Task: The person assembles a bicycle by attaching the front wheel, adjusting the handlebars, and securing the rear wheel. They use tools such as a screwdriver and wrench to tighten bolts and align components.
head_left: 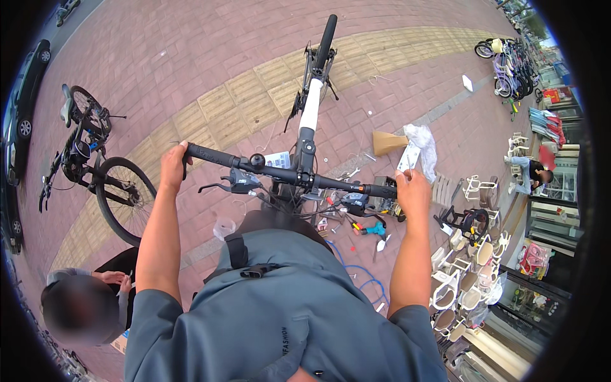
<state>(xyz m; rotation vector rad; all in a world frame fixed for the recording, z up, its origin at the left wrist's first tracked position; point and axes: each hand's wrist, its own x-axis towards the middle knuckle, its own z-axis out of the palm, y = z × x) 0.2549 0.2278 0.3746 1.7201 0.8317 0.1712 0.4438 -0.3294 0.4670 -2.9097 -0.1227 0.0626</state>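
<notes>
- Two hands hold one handlebar (286, 173), a black bar running across the middle of the view from the person's left to the right.
- The left hand (173, 167) sits on the left grip (202, 153), its fingers wrapped shut around the grip's outer end.
- The right hand (412, 191) covers the right grip (380, 190), fingers curled closed over it; only the inner part of that grip shows.
- Just inside each grip a brake lever hangs off the bar: the left lever (219, 186) points toward the left hand, and neither hand's fingers reach it.
- A small round bell (257, 160) sits on the bar between the left grip and the stem (305, 153).
- The white frame (311, 105) runs away from the stem toward the top, ending in a black saddle (326, 38).
- The bike stands on red brick paving (191, 57) crossed by a yellow tactile strip (254, 95).
- Tools and small parts lie scattered on the paving under the right grip, among them a teal drill (372, 228) and a blue cable (366, 274).
- A second bike (95, 165), black, stands well apart at the left.
- Another person (89, 305) crouches at the lower left, just beside the left forearm.
- White child seats (471, 254) are stacked along the right edge.
</notes>
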